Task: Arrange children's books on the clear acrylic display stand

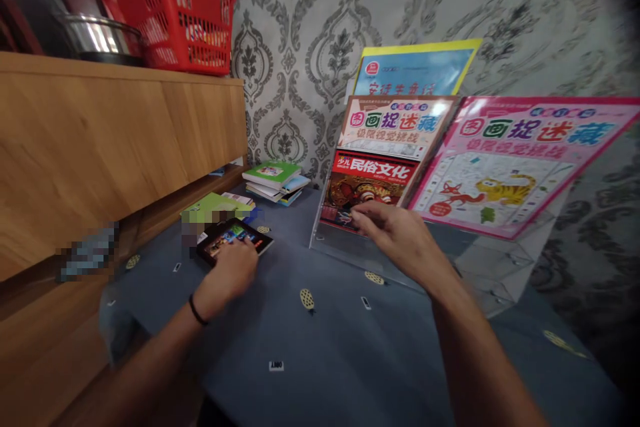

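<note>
My left hand (pixel 233 265), with a dark band at the wrist, rests its fingertips on a flat dark-covered book (pixel 220 243) with bright pictures. Its thumb is hidden, and no grip on an edge shows. To the right, my right hand (pixel 393 233) reaches to a clear display stand (pixel 500 273). Thumb and forefinger are brought together before the lower cover of a red book (pixel 373 180) standing in it. Anything between those fingers is hidden. A brown-edged picture book (pixel 395 123) is partly behind the red one. Beside it leans a pink picture book (pixel 500 180).
Behind stands a blue book with a yellow edge (pixel 415 70). Several books (pixel 273 173) are stacked near the patterned wall. A green book (pixel 213 207) lies close to my left hand. A wooden cabinet (pixel 125 147) at left carries a red basket (pixel 195 7) and a metal bowl (pixel 103 37).
</note>
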Demonstrator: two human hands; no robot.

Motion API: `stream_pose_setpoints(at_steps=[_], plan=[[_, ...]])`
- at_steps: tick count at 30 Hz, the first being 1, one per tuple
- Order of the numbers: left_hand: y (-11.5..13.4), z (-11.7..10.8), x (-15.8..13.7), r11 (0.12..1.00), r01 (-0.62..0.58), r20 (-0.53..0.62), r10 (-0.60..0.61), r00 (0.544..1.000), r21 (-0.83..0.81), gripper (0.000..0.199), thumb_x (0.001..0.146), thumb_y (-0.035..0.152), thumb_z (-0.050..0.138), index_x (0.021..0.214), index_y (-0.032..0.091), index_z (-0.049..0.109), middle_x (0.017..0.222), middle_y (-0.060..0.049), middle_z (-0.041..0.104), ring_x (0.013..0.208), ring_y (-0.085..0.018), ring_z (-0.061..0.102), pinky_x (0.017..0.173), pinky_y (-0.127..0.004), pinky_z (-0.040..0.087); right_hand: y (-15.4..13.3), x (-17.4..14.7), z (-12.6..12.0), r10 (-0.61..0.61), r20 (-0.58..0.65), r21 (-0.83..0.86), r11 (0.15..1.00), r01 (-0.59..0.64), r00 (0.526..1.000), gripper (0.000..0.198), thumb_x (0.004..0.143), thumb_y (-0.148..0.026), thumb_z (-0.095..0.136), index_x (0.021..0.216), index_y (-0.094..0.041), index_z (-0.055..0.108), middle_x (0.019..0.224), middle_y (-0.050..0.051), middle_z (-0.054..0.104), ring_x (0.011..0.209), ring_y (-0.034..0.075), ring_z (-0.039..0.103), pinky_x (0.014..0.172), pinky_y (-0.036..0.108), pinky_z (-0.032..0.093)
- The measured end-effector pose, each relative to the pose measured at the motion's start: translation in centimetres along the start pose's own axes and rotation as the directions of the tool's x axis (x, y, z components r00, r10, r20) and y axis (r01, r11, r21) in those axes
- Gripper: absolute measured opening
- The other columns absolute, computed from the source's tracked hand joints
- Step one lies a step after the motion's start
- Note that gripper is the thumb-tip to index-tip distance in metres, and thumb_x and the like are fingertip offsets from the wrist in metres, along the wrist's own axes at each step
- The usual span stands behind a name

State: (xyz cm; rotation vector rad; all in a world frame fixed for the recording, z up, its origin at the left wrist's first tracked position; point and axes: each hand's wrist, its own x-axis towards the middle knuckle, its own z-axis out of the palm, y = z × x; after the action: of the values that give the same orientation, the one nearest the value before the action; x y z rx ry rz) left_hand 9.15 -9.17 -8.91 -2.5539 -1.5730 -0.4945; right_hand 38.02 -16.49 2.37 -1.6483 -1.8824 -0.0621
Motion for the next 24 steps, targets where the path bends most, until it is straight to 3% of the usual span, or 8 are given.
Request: stream_pose_setpoints(at_steps=[4, 7, 9, 12, 15, 18, 21, 24], plan=[[8.7, -1.4, -3.9, 0.964, -0.174, 0.261, 0.119, 0.958, 0.201, 0.042, 0.092, 0.017, 0.056, 0.129, -0.002, 0.059, 0.088, -0.022, 0.073, 0.079, -0.029, 0.073, 0.059, -0.032, 0.051, -1.5, -0.1, 1.3, -0.060, 0.092, -0.051, 0.997, 0.065, 0.994, 0.029, 0.096, -0.033, 0.048, 0.103, -0.019, 0.073, 0.088, 0.006, 0.078, 0.072, 0.020, 0.070, 0.060, 0.027, 0.043], [13.0, -3.0, -5.6, 0.921, -0.388, 0.315, 0.378, 0.871, -0.032, 0.043, 0.097, 0.043, 0.055, 0.114, 0.005, 0.067, 0.077, -0.015, 0.072, 0.070, -0.025, 0.072, 0.060, -0.032, 0.052, -2.3, -0.3, 2.2, -0.079, 0.160, -0.100, 0.990, 0.095, 0.984, 0.027, 0.097, -0.030, 0.050, 0.107, -0.019, 0.073, 0.096, 0.007, 0.078, 0.084, 0.022, 0.072, 0.068, 0.028, 0.045], [13.4, -3.4, -5.6, 0.889, -0.437, 0.299, 0.459, 0.837, -0.139, 0.042, 0.098, 0.047, 0.051, 0.102, 0.010, 0.069, 0.077, -0.012, 0.073, 0.071, -0.026, 0.073, 0.062, -0.034, 0.054, -2.9, -0.4, 2.9, -0.074, 0.222, -0.135, 0.985, 0.105, 0.972, 0.027, 0.098, -0.029, 0.050, 0.111, -0.019, 0.072, 0.099, 0.008, 0.078, 0.089, 0.022, 0.073, 0.072, 0.028, 0.047], [10.3, -2.6, -4.6, 0.910, -0.384, 0.311, 0.415, 0.855, -0.159, 0.031, 0.100, 0.035, 0.049, 0.101, 0.013, 0.069, 0.091, -0.013, 0.076, 0.081, -0.028, 0.074, 0.067, -0.038, 0.058, -4.4, -0.7, 4.1, -0.054, 0.314, -0.186, 0.976, 0.117, 0.948, 0.027, 0.100, -0.028, 0.050, 0.116, -0.020, 0.070, 0.103, 0.008, 0.078, 0.094, 0.022, 0.073, 0.076, 0.028, 0.049], [4.4, -0.4, -3.3, 0.941, -0.292, 0.252, 0.329, 0.910, -0.172, 0.030, 0.099, 0.017, 0.041, 0.112, 0.014, 0.068, 0.117, -0.014, 0.073, 0.102, -0.028, 0.072, 0.086, -0.042, 0.059, -6.5, -1.4, 6.5, -0.073, 0.437, -0.192, 0.966, 0.172, 0.897, 0.026, 0.102, -0.028, 0.048, 0.112, -0.019, 0.071, 0.104, 0.010, 0.077, 0.096, 0.022, 0.073, 0.077, 0.028, 0.050], [-1.6, 1.8, -2.8, 0.954, -0.151, 0.118, 0.187, 0.975, -0.259, 0.041, 0.098, 0.016, 0.037, 0.129, 0.020, 0.063, 0.134, -0.011, 0.067, 0.120, -0.026, 0.065, 0.099, -0.043, 0.055, -8.7, -2.9, 10.2, -0.209, 0.533, -0.062, 0.957, 0.284, 0.820, 0.026, 0.103, -0.026, 0.047, 0.107, -0.017, 0.071, 0.103, 0.010, 0.077, 0.094, 0.023, 0.073, 0.076, 0.030, 0.052], [-5.5, 3.2, -3.1, 0.904, -0.145, 0.070, 0.189, 0.980, -0.402, 0.042, 0.098, 0.024, 0.036, 0.129, 0.019, 0.063, 0.136, -0.009, 0.066, 0.125, -0.023, 0.062, 0.107, -0.041, 0.051, -10.4, -4.8, 14.4, -0.424, 0.501, 0.075, 0.890, 0.451, 0.755, 0.022, 0.101, -0.022, 0.051, 0.102, -0.012, 0.070, 0.106, 0.012, 0.075, 0.102, 0.024, 0.069, 0.088, 0.036, 0.053], [-7.0, 4.3, -3.6, 0.861, -0.115, 0.047, 0.159, 0.986, -0.495, 0.046, 0.100, 0.033, 0.032, 0.132, 0.019, 0.061, 0.137, -0.008, 0.065, 0.127, -0.023, 0.061, 0.112, -0.043, 0.046, -11.2, -5.8, 17.7, -0.549, 0.401, 0.118, 0.825, 0.553, 0.733, 0.023, 0.101, -0.024, 0.050, 0.109, -0.011, 0.068, 0.113, 0.013, 0.071, 0.111, 0.024, 0.064, 0.098, 0.040, 0.051]])
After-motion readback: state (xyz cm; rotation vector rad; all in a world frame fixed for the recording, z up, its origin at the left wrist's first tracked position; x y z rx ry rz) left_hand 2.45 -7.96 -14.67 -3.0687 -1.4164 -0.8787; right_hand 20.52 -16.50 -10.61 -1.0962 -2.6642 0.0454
